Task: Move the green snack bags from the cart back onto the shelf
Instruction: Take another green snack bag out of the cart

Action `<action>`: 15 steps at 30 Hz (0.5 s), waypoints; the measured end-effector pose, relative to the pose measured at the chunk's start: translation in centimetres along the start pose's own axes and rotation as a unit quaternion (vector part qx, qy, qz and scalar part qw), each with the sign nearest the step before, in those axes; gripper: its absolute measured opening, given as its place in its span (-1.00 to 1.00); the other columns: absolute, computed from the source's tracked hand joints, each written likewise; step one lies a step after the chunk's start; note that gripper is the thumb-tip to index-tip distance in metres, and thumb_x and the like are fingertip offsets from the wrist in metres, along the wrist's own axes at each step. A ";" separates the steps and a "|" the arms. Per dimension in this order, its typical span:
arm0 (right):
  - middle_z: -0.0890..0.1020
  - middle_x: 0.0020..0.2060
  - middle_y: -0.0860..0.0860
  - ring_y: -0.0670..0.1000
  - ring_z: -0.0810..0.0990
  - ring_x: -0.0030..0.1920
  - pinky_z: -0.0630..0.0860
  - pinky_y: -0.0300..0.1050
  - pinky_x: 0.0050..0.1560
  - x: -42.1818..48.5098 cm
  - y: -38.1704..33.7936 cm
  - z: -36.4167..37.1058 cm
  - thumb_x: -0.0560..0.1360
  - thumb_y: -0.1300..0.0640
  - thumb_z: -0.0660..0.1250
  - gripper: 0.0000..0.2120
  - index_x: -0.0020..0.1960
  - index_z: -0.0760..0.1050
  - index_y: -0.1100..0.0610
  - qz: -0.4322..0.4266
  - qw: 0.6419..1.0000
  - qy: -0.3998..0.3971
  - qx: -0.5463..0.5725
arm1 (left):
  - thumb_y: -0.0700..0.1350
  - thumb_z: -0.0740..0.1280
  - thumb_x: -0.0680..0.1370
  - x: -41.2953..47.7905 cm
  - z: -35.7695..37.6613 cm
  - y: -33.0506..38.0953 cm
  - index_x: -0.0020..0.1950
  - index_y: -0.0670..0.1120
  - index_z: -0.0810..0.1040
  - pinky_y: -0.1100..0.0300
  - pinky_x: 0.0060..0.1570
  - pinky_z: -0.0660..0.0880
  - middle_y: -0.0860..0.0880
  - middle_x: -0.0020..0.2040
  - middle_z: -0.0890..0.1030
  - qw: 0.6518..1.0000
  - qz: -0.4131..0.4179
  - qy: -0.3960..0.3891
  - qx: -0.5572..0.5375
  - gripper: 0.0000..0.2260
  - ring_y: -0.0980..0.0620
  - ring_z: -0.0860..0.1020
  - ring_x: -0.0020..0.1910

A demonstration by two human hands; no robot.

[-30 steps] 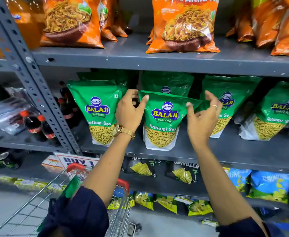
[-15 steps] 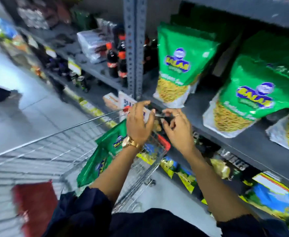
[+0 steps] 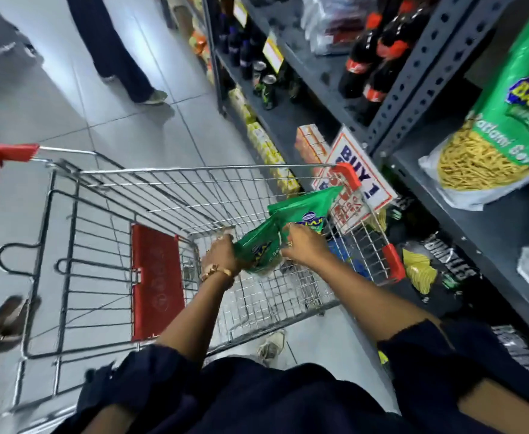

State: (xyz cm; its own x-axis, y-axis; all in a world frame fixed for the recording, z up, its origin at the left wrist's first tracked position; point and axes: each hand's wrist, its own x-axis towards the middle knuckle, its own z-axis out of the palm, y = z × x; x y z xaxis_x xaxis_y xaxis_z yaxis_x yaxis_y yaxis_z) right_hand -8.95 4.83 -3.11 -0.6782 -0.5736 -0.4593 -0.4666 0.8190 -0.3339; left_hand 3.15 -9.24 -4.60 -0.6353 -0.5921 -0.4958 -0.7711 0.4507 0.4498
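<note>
**A:** Where were your hands at that moment?

**B:** You had both down inside the cart (image 3: 175,195). Your left hand (image 3: 222,255), the one with the gold watch (image 3: 216,272) on its wrist, was closed around the lower end of a green snack bag (image 3: 263,245). Your right hand (image 3: 303,245) was clamped on the same spot from the other side, fingers curled over the plastic.

**A:** One bag or two?

**B:** It looked like two lying together: the second green bag (image 3: 307,211) angled up from your right hand toward the red corner guard (image 3: 349,175) of the cart. The frame was blurred, so you could not tell exactly which bag each hand gripped.

**A:** And where did the bags sit relative to the shelf?

**B:** They were in the far right corner of the basket, above the wire floor, just beside the shelf (image 3: 491,220). One shelved green bag (image 3: 501,130) stood upright on that grey shelf, up and to the right of your hands, well apart from them. A "BUY 1" sign (image 3: 363,177) hung just behind the cart's corner.
</note>
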 end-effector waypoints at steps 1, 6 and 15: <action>0.60 0.20 0.13 0.17 0.58 0.21 0.55 0.04 0.12 0.4 -0.4 0.1 0.46 0.07 0.40 -0.54 0.31 0.41 0.15 0.017 1.000 -0.005 -0.012 | -0.02 0.50 0.43 0.1 -0.3 0.0 0.19 -0.14 0.51 -0.01 0.05 0.57 -0.15 0.13 0.63 1.000 0.006 -0.016 0.004 -0.59 -0.16 0.60 0.09; 0.57 0.17 0.13 0.17 0.57 0.15 0.50 0.01 0.10 1.3 -0.2 0.9 0.52 0.02 0.36 -0.64 0.23 0.43 0.18 0.065 0.997 -0.044 -0.015 | -0.08 0.38 0.53 0.8 -0.7 0.1 0.15 -0.11 0.58 0.05 -0.03 0.58 -0.13 0.06 0.66 0.996 0.051 0.021 0.067 -0.78 -0.15 0.62 0.04; 0.55 0.29 0.17 0.18 0.52 0.30 0.49 -0.05 0.16 -1.0 2.7 2.0 0.36 0.33 0.52 -0.29 0.43 0.30 0.25 0.164 0.947 -0.077 0.267 | -0.01 0.34 0.55 -0.5 0.0 1.0 0.13 -0.12 0.62 0.05 -0.04 0.61 -0.13 -0.01 0.68 0.965 0.160 0.039 0.204 -0.75 -0.11 0.64 -0.05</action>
State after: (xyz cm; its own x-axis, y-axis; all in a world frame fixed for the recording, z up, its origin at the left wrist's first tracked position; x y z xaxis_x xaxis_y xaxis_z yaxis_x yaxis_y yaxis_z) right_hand -8.39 7.65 -5.19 -0.6272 -0.3180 -0.7110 0.1358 0.8542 -0.5019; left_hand 2.68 -8.52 -3.90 -0.8503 -0.4212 -0.3155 -0.4997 0.8342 0.2331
